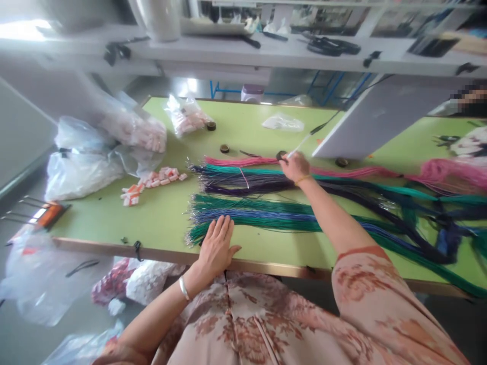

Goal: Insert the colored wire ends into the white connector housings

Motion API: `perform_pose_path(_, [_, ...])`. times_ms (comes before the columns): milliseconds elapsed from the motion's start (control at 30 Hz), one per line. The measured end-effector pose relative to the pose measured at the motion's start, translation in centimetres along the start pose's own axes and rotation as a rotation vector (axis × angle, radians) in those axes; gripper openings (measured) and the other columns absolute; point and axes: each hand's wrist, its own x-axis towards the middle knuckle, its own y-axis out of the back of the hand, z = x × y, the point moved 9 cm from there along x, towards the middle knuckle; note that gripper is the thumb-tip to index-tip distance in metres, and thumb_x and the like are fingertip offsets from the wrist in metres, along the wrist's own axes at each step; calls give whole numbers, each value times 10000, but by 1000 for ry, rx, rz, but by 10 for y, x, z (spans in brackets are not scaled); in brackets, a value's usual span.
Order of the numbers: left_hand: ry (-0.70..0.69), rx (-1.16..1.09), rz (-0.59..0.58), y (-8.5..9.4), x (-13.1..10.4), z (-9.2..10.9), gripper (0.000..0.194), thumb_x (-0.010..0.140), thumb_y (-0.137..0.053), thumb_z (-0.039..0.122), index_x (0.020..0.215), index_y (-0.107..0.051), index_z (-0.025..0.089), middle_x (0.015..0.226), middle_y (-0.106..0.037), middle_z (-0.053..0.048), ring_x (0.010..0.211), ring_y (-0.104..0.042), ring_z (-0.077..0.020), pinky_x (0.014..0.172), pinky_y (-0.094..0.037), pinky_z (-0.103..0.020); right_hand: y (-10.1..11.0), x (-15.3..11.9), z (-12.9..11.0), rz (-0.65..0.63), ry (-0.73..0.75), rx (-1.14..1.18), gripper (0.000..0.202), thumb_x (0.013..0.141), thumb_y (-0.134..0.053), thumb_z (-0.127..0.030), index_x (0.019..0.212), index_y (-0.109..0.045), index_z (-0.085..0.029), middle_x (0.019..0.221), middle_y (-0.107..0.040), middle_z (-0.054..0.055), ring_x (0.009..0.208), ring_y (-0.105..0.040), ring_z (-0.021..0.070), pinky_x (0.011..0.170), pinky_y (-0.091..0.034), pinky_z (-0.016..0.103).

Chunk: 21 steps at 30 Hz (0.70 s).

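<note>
Bundles of wires lie side by side across the green table: pink (243, 161), teal (224, 170), dark purple (258, 187), green (266, 204) and blue (274, 215). My left hand (218, 244) lies flat with its fingers stretched out, its fingertips on the lower green bundle near the wire ends. Over the pink and teal wires, my right hand (296, 166) is closed around a thin white tool (300, 146) whose dark cord runs up to the right. A dark tape roll (281, 155) sits at its fingertips. A thin pink strip (244, 177) crosses the purple wires.
White and orange connectors (162, 177) are piled at the left beside plastic bags (83, 162). Small tape rolls (224, 148) and a bag of parts (188, 116) lie behind the wires. A grey upright panel (353, 121) stands behind right. Scissors (331, 45) rest on the shelf above.
</note>
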Motion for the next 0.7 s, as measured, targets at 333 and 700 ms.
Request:
perform_pose_path(333, [36,-135,-29,-7,-5,-2,718,911,-489,473,1517,-320,127,1554,-372,-195,1479,-253,-371,1179,-244,-581,-31,21,-71,-137,117,65,503,953,-430,-474,1147,-651,-66,1168,-586,234,1095,-528,336,972,-400,516])
perform_pose_path(700, [-128,-285,-179,-3,-15,-12,622,888,-538,405,1472,-432,221,1581,-341,-142,1486,-221,-371,1174,-203,-633,-63,-89,-194,-375,617,97,523,986,-372,-533,1388,-551,-249,1532,-407,131,1360,-400,300,1074,-259,485])
